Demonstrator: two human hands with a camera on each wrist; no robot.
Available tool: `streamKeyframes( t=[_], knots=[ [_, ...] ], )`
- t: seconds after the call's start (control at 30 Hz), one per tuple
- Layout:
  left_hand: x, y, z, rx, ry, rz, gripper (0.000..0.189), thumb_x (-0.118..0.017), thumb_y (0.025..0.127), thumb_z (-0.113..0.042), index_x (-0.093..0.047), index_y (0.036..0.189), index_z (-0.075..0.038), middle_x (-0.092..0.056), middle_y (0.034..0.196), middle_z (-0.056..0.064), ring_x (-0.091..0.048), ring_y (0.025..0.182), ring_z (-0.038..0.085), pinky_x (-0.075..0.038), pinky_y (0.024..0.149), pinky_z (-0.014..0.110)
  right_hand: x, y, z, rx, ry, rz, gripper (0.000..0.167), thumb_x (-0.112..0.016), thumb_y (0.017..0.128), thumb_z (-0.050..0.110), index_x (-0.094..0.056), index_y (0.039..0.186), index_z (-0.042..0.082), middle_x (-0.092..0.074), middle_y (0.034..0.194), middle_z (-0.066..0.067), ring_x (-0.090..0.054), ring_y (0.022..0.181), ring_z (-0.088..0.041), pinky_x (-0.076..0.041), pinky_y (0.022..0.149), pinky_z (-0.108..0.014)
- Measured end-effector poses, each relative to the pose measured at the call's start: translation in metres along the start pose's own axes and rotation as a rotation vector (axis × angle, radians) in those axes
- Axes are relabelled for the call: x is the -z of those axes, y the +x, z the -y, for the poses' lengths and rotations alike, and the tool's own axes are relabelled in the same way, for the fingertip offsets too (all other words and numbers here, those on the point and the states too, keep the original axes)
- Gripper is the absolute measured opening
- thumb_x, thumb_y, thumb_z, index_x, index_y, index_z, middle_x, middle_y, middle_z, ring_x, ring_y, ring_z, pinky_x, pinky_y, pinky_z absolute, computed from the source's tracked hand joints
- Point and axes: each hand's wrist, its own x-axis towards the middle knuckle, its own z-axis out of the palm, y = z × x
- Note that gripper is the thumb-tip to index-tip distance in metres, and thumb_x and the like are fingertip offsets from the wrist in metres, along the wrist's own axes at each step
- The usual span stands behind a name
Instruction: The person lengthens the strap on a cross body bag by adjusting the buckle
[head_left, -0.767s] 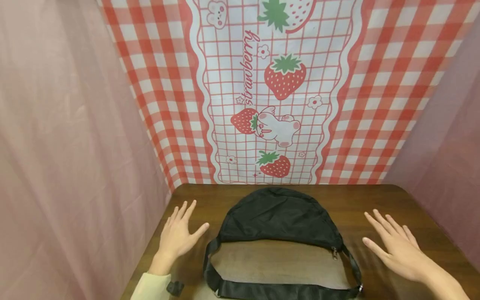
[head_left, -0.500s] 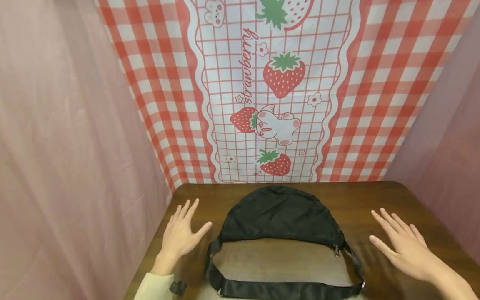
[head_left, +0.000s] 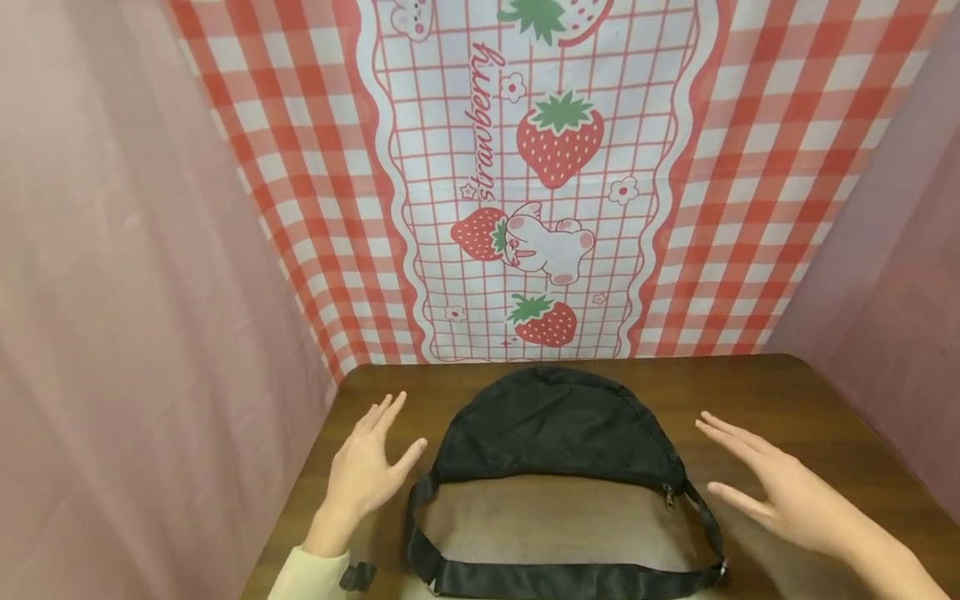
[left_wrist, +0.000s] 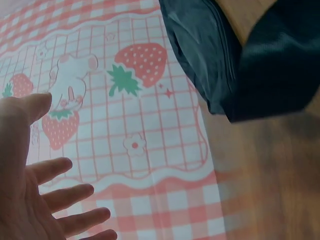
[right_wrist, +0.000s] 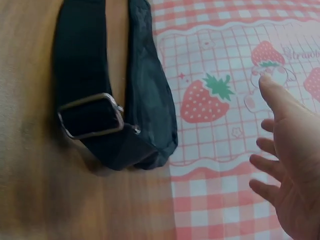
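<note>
A black half-moon shoulder bag [head_left: 558,429] lies on the brown wooden table [head_left: 757,387], its curved side toward the back. Its wide black strap [head_left: 555,577] loops toward the front, and a zipper pull [head_left: 669,497] hangs at the right corner. In the right wrist view a metal buckle [right_wrist: 92,117] shows on the strap. My left hand [head_left: 363,467] is held beside the bag's left end, fingers spread and apart from it. To the right of the bag is my right hand [head_left: 787,492], fingers straight and thumb out, holding nothing.
Behind the table hangs a red-and-white checked cloth [head_left: 330,208] printed with strawberries. Pink curtains [head_left: 135,333] close in the left and right sides. A small black object [head_left: 357,576] sits by the left sleeve [head_left: 307,575].
My right hand has moved left, closer to the bag, and turned more on its side. The left hand has shifted slightly right. The bag stays in place while the view tilts a little.
</note>
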Motion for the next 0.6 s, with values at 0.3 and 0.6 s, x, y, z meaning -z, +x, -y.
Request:
streamKeyframes(
  t=[0.3, 0.6],
  knots=[
    [-0.017, -0.006, -0.019, -0.133, -0.073, -0.059, 0.073, -0.085, 0.091, -0.041, -0.059, 0.154, -0.015, -0.063, 0.152, 0.018, -0.063, 0.136, 0.042, -0.063, 0.091, 0.061, -0.021, -0.016, 0.012, 0.168, 0.041, 0.077, 0.087, -0.093, 0.08, 0.041, -0.054, 0.157, 0.025, -0.051, 0.163, 0.011, -0.033, 0.146, 0.02, -0.04, 0.099, 0.001],
    [-0.048, -0.008, -0.051, -0.306, -0.209, -0.002, 0.057, -0.09, 0.087, -0.03, -0.072, 0.138, -0.013, -0.076, 0.133, 0.01, -0.075, 0.118, 0.027, -0.065, 0.095, 0.045, -0.043, -0.025, -0.006, 0.276, 0.115, 0.289, 0.074, -0.085, 0.087, 0.05, -0.059, 0.151, 0.023, -0.065, 0.146, 0.001, -0.06, 0.129, -0.008, -0.058, 0.08, -0.024]
  ],
)
